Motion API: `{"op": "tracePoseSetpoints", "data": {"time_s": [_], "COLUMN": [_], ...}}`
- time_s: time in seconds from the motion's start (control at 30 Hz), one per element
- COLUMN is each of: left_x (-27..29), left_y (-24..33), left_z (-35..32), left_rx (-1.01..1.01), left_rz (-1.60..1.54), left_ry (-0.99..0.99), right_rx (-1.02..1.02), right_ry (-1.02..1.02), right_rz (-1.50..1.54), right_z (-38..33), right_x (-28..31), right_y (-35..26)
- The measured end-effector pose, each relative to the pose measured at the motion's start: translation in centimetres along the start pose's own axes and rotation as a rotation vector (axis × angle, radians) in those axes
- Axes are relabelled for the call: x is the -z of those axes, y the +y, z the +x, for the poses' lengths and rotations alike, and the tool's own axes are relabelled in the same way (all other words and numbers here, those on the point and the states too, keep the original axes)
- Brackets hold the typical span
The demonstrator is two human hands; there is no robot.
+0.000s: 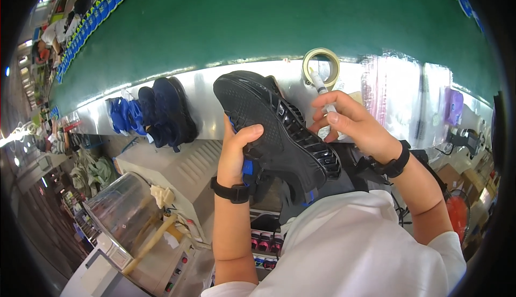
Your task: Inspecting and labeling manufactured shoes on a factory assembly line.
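I note bright lighting. A light flares well beyond the left edge of the green tabletop. Heavy glare whitens clear plastic bags beside its near edge, rightward; the black shoe shows glossy highlights. Straight edges bend; the rim blackens; far-left background soft.

So the shoe is pretty much all black, with a dotted-texture upper, a few blue bits and a chunky, glossy ridged sole. It's held up mid-scene, tipped over, toe far left, heel near right, sole facing right. Just right of it there's a slim, clear syringe-like applicator, tip pointing far.
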State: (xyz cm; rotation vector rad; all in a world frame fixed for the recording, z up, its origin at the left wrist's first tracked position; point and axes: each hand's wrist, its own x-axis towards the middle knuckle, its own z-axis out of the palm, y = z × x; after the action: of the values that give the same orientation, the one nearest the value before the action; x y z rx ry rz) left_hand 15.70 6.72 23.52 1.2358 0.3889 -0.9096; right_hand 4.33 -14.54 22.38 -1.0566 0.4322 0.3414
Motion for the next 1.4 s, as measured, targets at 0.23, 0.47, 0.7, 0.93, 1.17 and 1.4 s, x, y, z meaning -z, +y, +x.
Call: {"op": "tracePoseSetpoints", "data": {"time_s": [0.23,0.47,0.7,0.93,1.17,1.4], "left_x": [0.9,1.0,1.7,0.5,-5.4,-4.3], "left_y": [-0.4,-0.4,-0.8,-0.6,-1.3,-1.2], "left_z": [0.9,1.3,2.0,1.6,-0.2,-1.4], "left_rx": [0.076,0.12,0.117,0.091,-0.156,-0.162], "left_rz": [-0.099,-0.102,-0.13,-0.163,0.205,0.164], "left_ry": [0.039,0.079,0.05,0.044,0.095,-0.137], "right_rx": [-0.025,-0.038,-0.067,-0.026,0.399,0.131], "right_ry": [-0.002,-0.003,-0.002,-0.029,0.207,0.1], "right_rz": [0.018,0.014,0.018,0.026,-0.628,0.205], "right_z": [-0.3,-0.4,-0.2,0.4,2.0,1.2], "right_x": [0.6,0.8,0.7,0.8,-1.9,-0.8], "right_y": [0.1,0.3,0.1,0.7,-0.1,-1.6]}}
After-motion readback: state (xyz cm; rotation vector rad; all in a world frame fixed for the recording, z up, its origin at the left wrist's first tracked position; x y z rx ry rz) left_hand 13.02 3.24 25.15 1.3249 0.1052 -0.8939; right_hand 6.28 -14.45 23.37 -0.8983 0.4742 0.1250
